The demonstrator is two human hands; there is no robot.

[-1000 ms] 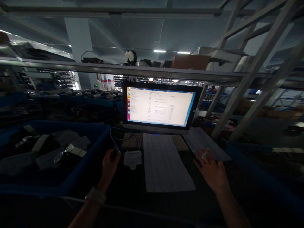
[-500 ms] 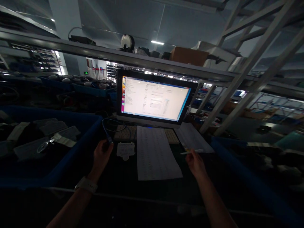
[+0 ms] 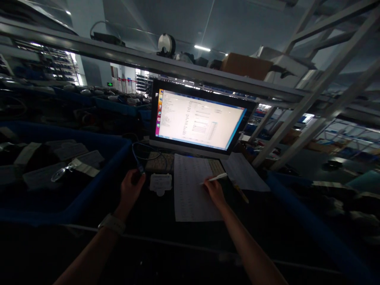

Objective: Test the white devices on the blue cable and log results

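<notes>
In the head view, my right hand is closed around a white pen over the printed sheet; whether the tip touches the paper I cannot tell. My left hand pinches the plug end of a blue cable, left of a small clear plastic case with a label. The cable loops back toward the monitor. Under the sheet's upper part lies a keyboard, partly covered. A yellowish pen-like stick rests to the right of my right hand.
A lit monitor stands behind the keyboard. Blue bins with strapped items and flat clear cases flank me on the left, and another bin on the right. A second sheet lies at right. A shelf with boxes crosses above.
My right hand has moved left with the white pen, from beside the printed sheet to over it. The yellowish stick now lies exposed on the table. My left hand still pinches the cable.
</notes>
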